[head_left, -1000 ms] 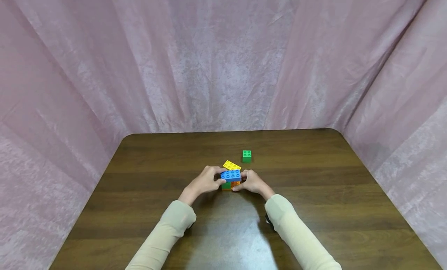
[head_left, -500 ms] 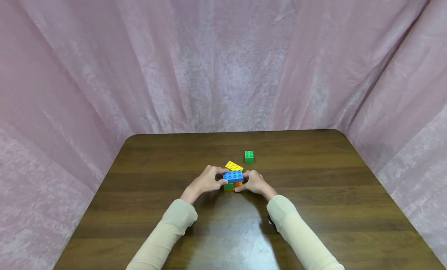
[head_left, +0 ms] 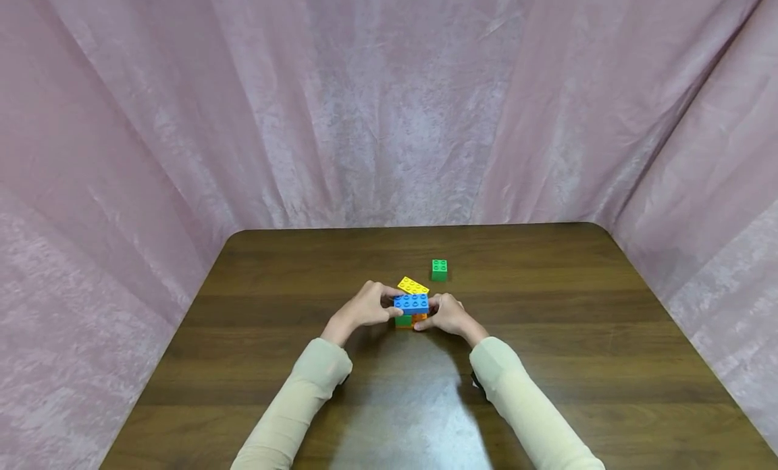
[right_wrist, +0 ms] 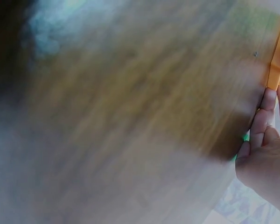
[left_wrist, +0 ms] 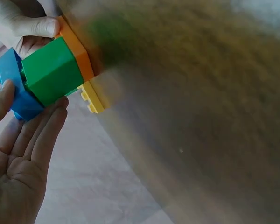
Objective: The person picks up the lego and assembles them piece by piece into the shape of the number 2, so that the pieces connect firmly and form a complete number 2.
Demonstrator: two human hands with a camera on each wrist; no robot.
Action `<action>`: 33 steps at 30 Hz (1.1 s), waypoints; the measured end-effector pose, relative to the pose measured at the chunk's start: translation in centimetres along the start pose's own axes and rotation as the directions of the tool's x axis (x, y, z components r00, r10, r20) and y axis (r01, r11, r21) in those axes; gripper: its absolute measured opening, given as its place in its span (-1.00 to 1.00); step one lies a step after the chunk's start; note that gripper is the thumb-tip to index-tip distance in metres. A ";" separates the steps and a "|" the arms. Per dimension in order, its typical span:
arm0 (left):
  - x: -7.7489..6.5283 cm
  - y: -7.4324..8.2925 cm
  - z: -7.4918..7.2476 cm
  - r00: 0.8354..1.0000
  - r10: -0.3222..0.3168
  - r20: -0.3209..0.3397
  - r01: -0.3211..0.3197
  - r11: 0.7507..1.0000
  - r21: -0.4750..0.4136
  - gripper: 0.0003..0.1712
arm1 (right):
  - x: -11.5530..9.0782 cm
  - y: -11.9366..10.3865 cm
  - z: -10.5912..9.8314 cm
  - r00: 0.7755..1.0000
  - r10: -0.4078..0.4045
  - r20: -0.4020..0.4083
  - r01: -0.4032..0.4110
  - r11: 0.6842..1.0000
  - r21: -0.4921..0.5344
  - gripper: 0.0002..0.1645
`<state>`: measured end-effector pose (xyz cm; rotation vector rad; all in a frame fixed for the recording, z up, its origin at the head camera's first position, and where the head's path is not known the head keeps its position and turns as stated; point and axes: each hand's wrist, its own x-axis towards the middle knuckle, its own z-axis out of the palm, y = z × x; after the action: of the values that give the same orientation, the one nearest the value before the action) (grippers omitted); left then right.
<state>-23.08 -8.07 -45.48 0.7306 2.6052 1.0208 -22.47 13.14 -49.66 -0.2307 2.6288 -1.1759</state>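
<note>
My left hand [head_left: 366,306] pinches a blue eight-stud toy brick [head_left: 411,304] between thumb and fingers. Right beneath it in the left wrist view is a green block [left_wrist: 53,70], with a bit of its studs showing in a narrow gap under the blue brick. The green block stands on an orange brick [left_wrist: 77,49] at the table surface. My right hand [head_left: 451,315] grips the right side of the orange brick, its thumb at the front; the right wrist view catches only that brick's end. Behind the stack lies a yellow brick [head_left: 413,285], set at an angle.
A small square green brick [head_left: 439,270] stands apart on the brown wooden table [head_left: 292,267], beyond the stack and slightly right. Pink curtains [head_left: 389,105] hang behind the table's far edge and along both sides.
Everything sits slightly farther right in the head view, as the camera has shifted. Both hands keep the same holds, and the blue brick stays over the stack.
</note>
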 end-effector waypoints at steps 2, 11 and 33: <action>0.2 0.1 -0.1 1.000 0.002 -0.002 -0.002 1.000 0.008 -0.55 | 0.1 0.0 0.0 1.000 -0.007 -0.002 0.007 1.000 -0.004 -0.59; 0.2 0.4 -0.1 1.000 0.000 0.003 0.000 1.000 0.028 -0.55 | 0.0 -0.1 -0.1 1.000 -0.003 -0.004 0.003 1.000 -0.016 -0.57; -0.2 0.4 0.4 0.999 0.036 -0.019 -0.034 0.997 0.076 -0.53 | 0.0 0.1 0.0 1.000 -0.028 0.002 0.028 0.999 -0.032 -0.53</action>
<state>-22.58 -7.70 -45.46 0.7900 2.6704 0.9494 -22.44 13.23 -49.77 -0.2752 2.6527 -1.1432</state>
